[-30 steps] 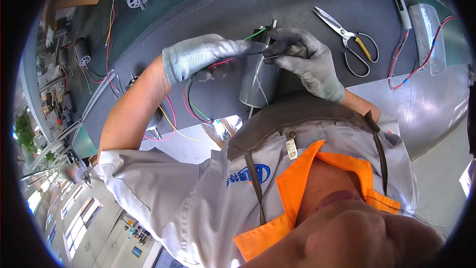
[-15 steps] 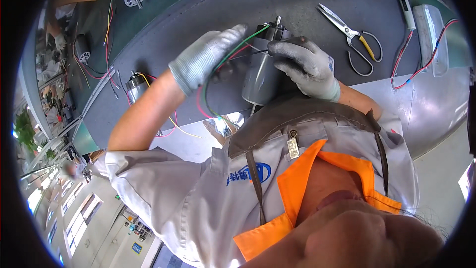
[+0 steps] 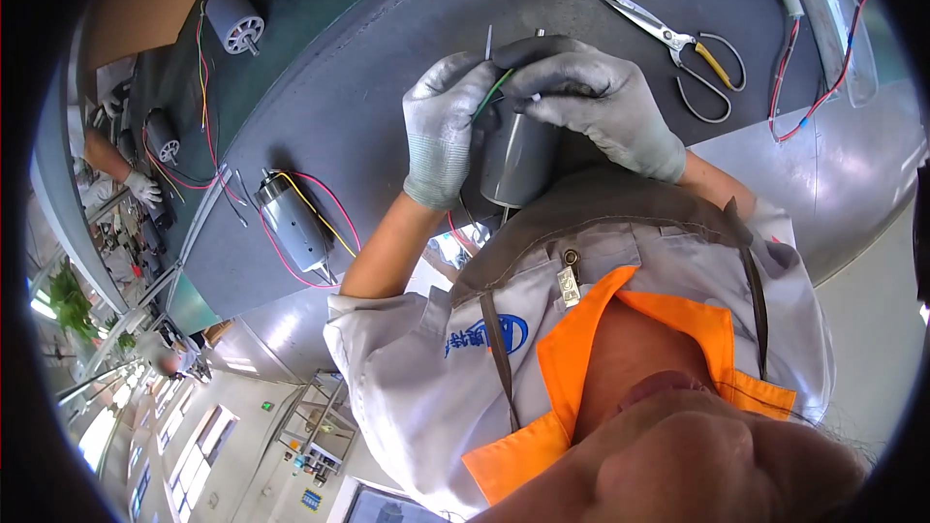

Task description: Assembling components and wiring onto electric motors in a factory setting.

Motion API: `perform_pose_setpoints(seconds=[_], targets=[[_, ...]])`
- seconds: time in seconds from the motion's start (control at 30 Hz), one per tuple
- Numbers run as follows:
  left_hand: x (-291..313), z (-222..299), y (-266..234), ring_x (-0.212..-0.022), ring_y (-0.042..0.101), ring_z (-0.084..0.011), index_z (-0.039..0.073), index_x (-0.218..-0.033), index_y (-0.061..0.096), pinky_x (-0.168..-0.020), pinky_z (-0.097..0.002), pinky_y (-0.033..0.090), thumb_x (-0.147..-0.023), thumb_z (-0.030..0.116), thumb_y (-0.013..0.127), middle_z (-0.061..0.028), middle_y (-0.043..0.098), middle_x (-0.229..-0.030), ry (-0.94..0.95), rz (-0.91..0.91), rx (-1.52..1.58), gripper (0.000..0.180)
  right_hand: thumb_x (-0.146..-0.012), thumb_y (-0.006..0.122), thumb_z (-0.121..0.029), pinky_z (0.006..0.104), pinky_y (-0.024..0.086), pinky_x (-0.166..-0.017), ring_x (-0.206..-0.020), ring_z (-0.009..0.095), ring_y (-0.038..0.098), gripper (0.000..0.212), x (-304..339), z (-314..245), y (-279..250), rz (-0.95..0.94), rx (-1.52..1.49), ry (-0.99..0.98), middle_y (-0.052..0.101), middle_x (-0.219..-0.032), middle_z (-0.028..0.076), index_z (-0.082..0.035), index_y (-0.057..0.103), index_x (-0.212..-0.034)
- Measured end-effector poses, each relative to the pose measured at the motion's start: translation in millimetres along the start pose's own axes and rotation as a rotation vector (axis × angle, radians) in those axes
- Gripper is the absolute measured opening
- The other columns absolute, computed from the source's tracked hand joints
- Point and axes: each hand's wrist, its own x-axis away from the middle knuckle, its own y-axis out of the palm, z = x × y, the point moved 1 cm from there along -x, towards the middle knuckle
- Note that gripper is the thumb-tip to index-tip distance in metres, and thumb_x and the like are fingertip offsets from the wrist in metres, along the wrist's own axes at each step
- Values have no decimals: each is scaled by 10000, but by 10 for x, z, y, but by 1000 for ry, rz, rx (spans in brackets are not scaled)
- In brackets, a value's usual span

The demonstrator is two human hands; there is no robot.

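Left white-gloved hand (image 3: 441, 116) has shifted inward, fingers curled by thin green wire (image 3: 494, 92); right white-gloved hand (image 3: 608, 107), likewise curled, sits nearer grey cylindrical motor (image 3: 519, 163), long axis running bodyward, both holds unclear.

"How's the light over the table (image 3: 378, 107)?"

"Bright and whitish; the windows (image 3: 199, 450) at lower left glow pale. A soft sheen lies on the metal surface (image 3: 848, 150) at right, and a glossy streak runs down the grey motor (image 3: 519, 167) before me."

"Any shadows?"

"A dark patch by the silver-topped motor (image 3: 294, 225). Around my fingers (image 3: 572, 70) it's murky; I can't separate shade from the dark coating of my gloves (image 3: 641, 136)."

"Is it sharp?"

"The scissors (image 3: 666, 36) look crisp. The green plant (image 3: 70, 302) at far left goes mushy, and the fisheye bends straight edges inside a black rim."
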Motion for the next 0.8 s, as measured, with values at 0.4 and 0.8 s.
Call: perform_pose_setpoints(seconds=[0.4, 0.8], targets=[[-4, -20, 195, -696, 538, -10, -33, -1057, 729, -605, -184, 447, -938, 51, 657, 15, 682, -864, 82, -27, -148, 163, -921, 686, -102, 187, 508, -621, -736, 31, 621, 381, -69, 29, -167, 239, -196, 224, 729, -958, 13, -52, 638, -1296], [-144, -96, 422, -742, 553, -44, -50, -1083, 712, -656, -208, 465, -929, 30, 669, -6, 655, -888, 417, -126, -316, 179, -858, 680, -199, 214, 408, -496, -555, 60, 518, 547, -259, -119, -554, -144, 21, 438, 626, -707, 24, 24, 586, -1349]])
